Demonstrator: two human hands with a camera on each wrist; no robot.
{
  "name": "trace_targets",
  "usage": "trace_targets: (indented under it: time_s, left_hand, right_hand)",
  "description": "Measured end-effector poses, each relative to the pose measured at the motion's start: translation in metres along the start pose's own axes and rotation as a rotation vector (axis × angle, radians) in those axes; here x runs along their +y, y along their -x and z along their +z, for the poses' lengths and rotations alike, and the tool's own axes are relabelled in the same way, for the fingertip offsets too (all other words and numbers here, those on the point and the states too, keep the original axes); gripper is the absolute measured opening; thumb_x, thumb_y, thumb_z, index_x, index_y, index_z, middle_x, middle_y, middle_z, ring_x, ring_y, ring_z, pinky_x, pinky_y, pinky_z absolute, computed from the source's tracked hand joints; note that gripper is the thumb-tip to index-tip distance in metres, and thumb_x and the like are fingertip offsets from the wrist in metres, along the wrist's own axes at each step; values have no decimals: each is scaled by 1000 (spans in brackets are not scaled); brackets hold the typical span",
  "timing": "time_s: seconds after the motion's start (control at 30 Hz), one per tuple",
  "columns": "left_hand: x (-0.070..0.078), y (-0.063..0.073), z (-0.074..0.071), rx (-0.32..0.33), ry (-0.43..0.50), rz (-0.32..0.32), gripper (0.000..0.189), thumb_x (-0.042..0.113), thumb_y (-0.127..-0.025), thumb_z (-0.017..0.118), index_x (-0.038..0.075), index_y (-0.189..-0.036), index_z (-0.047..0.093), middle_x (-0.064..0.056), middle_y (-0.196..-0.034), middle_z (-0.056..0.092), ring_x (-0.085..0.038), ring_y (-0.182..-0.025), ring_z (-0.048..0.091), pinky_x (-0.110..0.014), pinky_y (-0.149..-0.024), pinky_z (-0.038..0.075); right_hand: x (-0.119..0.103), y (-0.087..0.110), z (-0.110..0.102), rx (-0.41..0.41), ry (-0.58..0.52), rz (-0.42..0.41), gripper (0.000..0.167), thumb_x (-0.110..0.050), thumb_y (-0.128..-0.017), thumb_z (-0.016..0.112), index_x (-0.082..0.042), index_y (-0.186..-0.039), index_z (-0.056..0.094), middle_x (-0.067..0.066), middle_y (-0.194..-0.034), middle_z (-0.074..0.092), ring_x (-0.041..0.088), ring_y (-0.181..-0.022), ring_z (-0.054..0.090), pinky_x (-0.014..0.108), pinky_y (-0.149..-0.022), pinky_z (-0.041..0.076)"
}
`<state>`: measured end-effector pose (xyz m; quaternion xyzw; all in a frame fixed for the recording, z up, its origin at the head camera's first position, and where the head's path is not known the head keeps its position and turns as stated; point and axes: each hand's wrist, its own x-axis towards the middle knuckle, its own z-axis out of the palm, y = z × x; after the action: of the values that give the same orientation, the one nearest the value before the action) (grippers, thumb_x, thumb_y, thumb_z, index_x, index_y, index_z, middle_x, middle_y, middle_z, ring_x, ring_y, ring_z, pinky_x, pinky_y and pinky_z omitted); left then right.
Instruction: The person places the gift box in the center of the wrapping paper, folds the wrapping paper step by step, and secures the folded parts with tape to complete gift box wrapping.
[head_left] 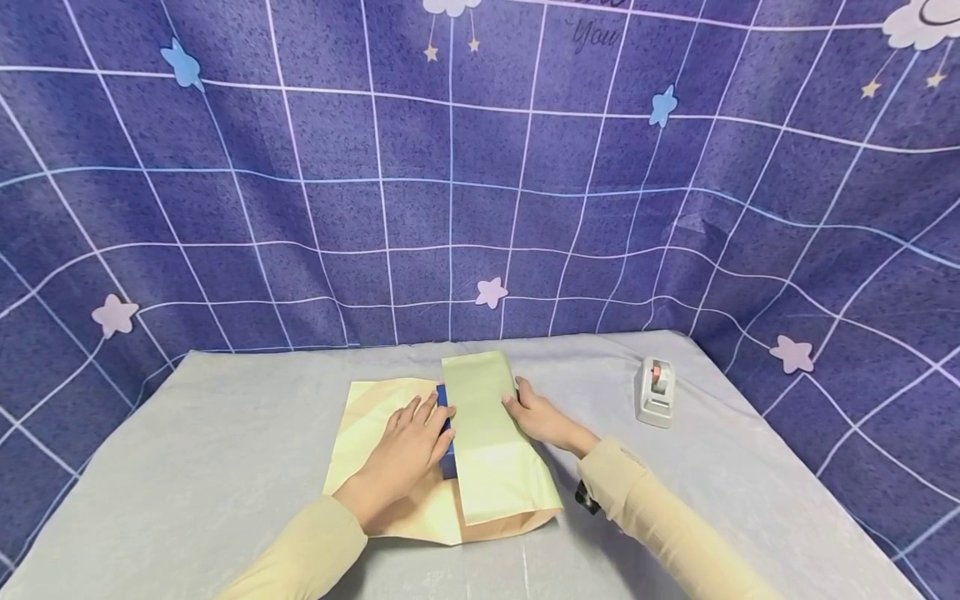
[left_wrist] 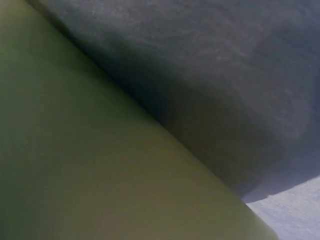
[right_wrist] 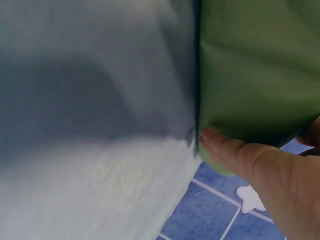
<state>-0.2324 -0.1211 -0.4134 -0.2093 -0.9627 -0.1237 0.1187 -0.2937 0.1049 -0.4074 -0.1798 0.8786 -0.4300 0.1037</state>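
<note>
A sheet of pale yellow-green paper [head_left: 495, 450] lies on the table, its right part folded over a blue, flat-edged object [head_left: 450, 467] so that only a strip shows. My left hand [head_left: 408, 442] rests with spread fingers on the blue object and the paper left of the fold, its fingertips at the flap's edge. At the fold's right side my right hand [head_left: 543, 414] presses the paper, thumb on top. In the right wrist view, a nearly straight finger [right_wrist: 235, 150] touches the green-looking paper [right_wrist: 260, 75] near its lower edge. Most of the blue object is hidden under the flap.
A white tape dispenser [head_left: 656, 393] stands on the grey-covered table [head_left: 225, 467] at the right. Behind and along the right side hangs a blue curtain [head_left: 480, 208] with grid lines and stars. A yellow sleeve [left_wrist: 100, 150] fills much of the left wrist view.
</note>
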Motion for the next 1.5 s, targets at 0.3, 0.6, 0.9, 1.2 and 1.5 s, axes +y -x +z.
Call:
trace_targets:
  time_s: [0.3,0.6,0.9,1.2,1.5]
  left_hand:
    - [-2,0,2,17,3,15,35,34,-99,34,17,-127,45,-22,-141,37,-46,-128,34,-58,-101,29]
    - [-1,1,0,12,2,4,36,34,-99,33,16,-128,45,-23,-141,36,-45,-129,33,-57,-102,28]
    - [1,2,-1,11,13,-4,35,33,-99,34,14,-127,45,-23,-141,37,-45,-129,33,-58,-102,29]
    - [1,3,0,-2,20,-6,36,33,-99,34,14,-128,44,-23,-141,36,-45,-130,31,-57,-102,28]
    - [1,2,-1,-7,35,-4,36,32,-99,33,13,-128,44,-23,-142,35,-46,-130,30,-58,-102,28]
  right_hand:
    - [-3,30,10,-11,-67,-51,67,-23,-99,37,9,-143,-2,32,-147,11,37,-137,17,49,-110,20]
    - [-8,46,20,80,-41,-117,71,-15,-96,45,15,-140,-2,37,-143,16,42,-133,24,51,-107,25]
    - [-12,50,25,120,-33,-134,68,-11,-95,45,13,-140,1,36,-144,16,44,-133,24,53,-107,25]
    - [-14,63,33,104,92,-188,65,-9,-97,39,12,-141,-4,33,-147,3,41,-137,14,52,-108,22]
    - [-14,68,32,74,194,-223,60,-14,-98,37,10,-142,4,28,-149,-3,38,-140,0,52,-110,15]
